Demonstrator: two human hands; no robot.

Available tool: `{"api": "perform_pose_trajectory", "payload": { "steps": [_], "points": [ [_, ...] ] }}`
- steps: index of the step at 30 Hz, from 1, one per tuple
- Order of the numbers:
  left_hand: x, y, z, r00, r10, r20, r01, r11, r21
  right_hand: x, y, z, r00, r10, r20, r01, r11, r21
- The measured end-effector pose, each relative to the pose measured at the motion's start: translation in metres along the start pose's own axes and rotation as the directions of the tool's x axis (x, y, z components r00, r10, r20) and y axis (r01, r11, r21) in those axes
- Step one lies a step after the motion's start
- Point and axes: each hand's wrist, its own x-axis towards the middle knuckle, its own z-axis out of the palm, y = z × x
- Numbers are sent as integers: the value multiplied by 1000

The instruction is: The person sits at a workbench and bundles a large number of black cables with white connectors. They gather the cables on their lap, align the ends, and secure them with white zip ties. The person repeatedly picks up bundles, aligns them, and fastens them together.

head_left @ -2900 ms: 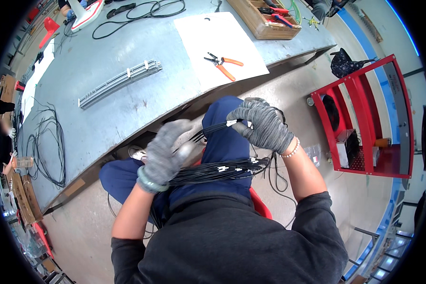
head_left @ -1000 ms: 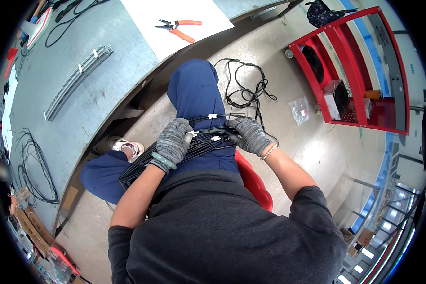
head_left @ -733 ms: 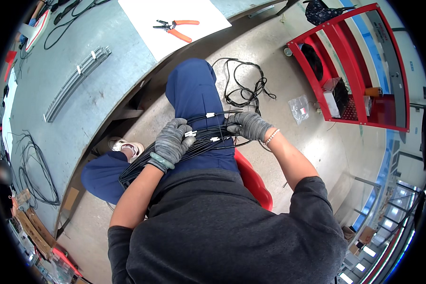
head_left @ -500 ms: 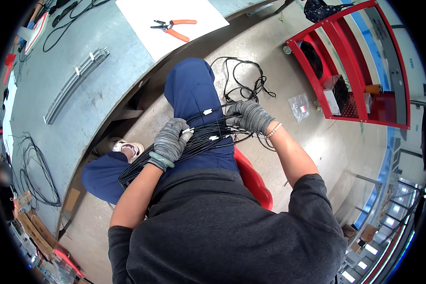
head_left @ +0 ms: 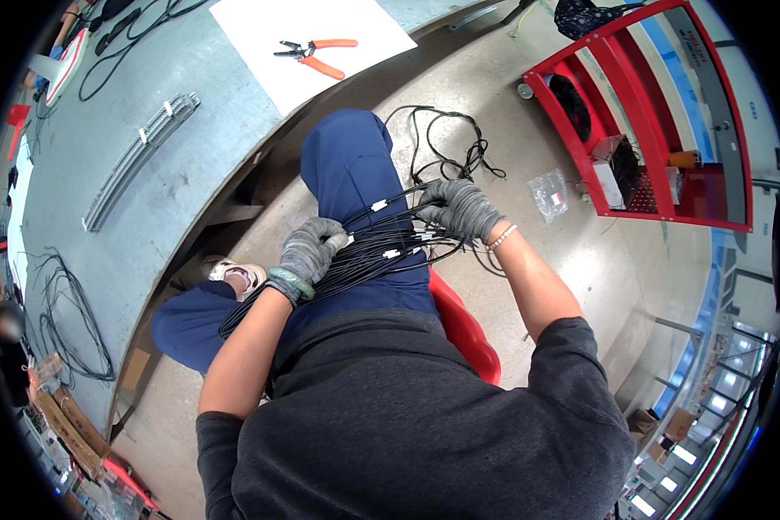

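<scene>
A loose coil of black cable (head_left: 78, 303) lies near the left end of the workbench (head_left: 212, 130), with a grey slotted rail (head_left: 141, 159) farther right, inside the near edge. The gloved left hand (head_left: 308, 253) is closed around part of the black cable bundle (head_left: 373, 253) draped across the seated person's lap, off that near edge. Orange-handled pliers (head_left: 325, 68) rest on a white sheet (head_left: 355, 74) reaching the edge, and rightmost, the gloved right hand (head_left: 459, 211) has its fingers together on strands at the bundle's right end.
</scene>
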Motion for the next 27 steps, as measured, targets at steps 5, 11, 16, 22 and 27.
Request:
{"api": "perform_pose_trajectory", "payload": {
  "steps": [5, 11, 16, 22, 27],
  "points": [
    [0, 2, -5, 998, 69, 6, -69, 997, 36, 3, 4, 3, 997, 69, 24, -70, 997, 35],
    [-2, -1, -7, 998, 69, 15, -69, 998, -15, 6, 5, 6, 998, 66, 5, -66, 997, -27],
    [-12, 19, -3, 981, 191, -13, -180, 943, 279, 1, 1, 6, 999, 39, -20, -39, 999, -6],
    [-10, 15, 7, 987, 143, -77, -110, 938, 327, -30, -35, -23, 977, -92, -194, 20, 939, -342],
    [-8, 16, 6, 988, 137, -75, -107, 942, 318, -50, -68, -14, 969, -227, 96, 236, 966, -101]
  ]
}}
